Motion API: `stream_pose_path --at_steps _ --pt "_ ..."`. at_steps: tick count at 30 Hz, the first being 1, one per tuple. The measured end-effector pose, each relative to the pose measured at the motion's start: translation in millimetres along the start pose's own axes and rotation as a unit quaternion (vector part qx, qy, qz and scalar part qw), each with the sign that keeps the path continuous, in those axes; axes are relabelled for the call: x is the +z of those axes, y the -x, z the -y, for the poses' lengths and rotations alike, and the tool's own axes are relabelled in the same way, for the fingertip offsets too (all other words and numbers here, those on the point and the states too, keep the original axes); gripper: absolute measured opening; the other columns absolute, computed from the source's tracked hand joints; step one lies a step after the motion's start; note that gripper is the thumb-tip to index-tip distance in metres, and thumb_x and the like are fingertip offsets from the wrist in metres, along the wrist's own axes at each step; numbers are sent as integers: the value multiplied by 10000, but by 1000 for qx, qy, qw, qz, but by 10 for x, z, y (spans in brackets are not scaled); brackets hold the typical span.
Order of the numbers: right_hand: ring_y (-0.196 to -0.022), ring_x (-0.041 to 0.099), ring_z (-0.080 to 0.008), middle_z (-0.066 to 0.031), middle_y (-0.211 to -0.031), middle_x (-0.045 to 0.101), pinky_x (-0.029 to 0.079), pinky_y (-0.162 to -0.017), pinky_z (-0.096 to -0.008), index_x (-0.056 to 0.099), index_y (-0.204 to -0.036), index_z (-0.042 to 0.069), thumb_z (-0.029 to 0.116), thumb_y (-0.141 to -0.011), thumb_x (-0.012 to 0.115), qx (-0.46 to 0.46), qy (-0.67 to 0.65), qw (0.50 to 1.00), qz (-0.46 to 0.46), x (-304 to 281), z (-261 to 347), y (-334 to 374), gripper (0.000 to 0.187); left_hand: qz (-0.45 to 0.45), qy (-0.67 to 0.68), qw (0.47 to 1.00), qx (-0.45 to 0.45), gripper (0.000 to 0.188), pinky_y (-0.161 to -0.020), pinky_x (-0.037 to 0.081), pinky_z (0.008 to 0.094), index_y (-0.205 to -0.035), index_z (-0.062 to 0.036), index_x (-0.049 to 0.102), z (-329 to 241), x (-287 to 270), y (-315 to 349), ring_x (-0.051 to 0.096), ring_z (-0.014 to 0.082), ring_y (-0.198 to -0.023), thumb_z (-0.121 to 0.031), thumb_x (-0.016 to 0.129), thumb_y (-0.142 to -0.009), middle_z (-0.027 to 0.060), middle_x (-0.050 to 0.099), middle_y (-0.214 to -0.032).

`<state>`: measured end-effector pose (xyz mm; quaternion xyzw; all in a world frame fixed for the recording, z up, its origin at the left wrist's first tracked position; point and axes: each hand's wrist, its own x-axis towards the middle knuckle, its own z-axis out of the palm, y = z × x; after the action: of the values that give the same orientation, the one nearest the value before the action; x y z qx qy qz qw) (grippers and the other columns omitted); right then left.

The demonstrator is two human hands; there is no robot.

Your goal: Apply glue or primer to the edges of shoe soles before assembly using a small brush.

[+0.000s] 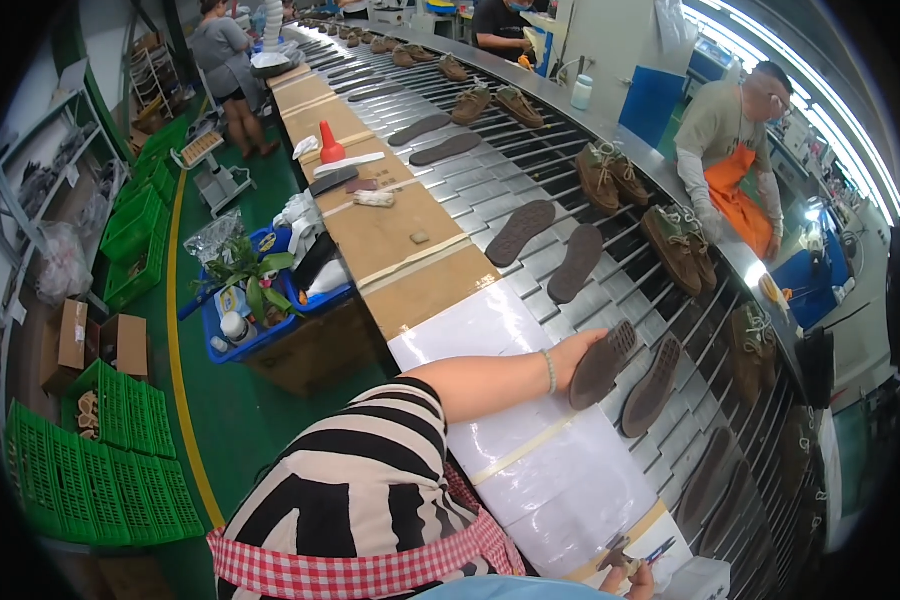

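My left hand (573, 352) reaches out from a striped sleeve over the white-wrapped bench top (490, 325) and grips a dark shoe sole (604, 364) at the near edge of the slatted conveyor (570, 190). A second dark sole (653, 386) lies on the slats just right of it. At the bottom edge my right hand (638, 581) is only partly in view, closed on a small thin tool (654, 552) over the white bench. The tool's kind is too small to tell.
Further soles (519, 232) and pairs of brown shoes (610, 176) ride the conveyor. A person in an orange apron (735, 195) works on its far side. A cardboard-topped bench with a red cone bottle (330, 143), a blue tray (270, 300) and green crates (100, 470) lie to my left.
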<state>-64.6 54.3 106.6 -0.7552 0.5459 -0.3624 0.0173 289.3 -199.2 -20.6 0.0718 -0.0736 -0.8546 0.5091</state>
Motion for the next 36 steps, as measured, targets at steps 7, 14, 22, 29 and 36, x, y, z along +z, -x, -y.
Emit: stream_pose_path --at_steps 7,14,22,29,36 --pt "-1038 648 -351 -209 -1099 696 458 -1006 -501 715 -1142 56 285 -857 803 254 -124 959 0 119 101 -56 376 -238 -329 876 259 352 -896 537 440 -1112 -78 693 -471 -228 -699 681 303 -976 -375 549 -989 156 717 -1060" --pt "-939 656 -302 -202 -1035 673 555 -785 -392 636 -1176 -47 180 -891 763 24 -9 997 -73 286 -83 -7 385 -397 -846 261 241 470 -1146 289 576 -1252 -116 654 -1080 -185 -225 376 374 -1420 -381 703 -867 154 531 -1433" --pt "-975 632 -259 -157 -1015 663 546 -802 -375 613 -1232 -24 104 -890 759 199 -178 964 0 225 55 -27 394 -505 -824 258 13 678 -1171 103 685 -1432 -133 508 -1369 -299 212 220 402 -1506 -529 638 -897 210 349 -1577" --pt "-998 572 -255 -124 -1061 610 452 -936 -388 636 -1128 -16 -4 -730 750 183 -125 974 -43 313 178 -35 414 -354 -915 170 93 641 -979 424 612 -1192 -108 611 -1241 -346 72 580 357 -1160 -577 727 -770 150 636 -1197" --pt "-945 567 -206 -103 -1052 591 467 -888 -329 651 -1113 -13 15 -713 783 178 -134 974 -50 231 326 -30 422 -375 -901 190 105 514 -940 493 469 -1137 -46 621 -1172 -398 -107 564 385 -1140 -396 745 -782 202 641 -1145"
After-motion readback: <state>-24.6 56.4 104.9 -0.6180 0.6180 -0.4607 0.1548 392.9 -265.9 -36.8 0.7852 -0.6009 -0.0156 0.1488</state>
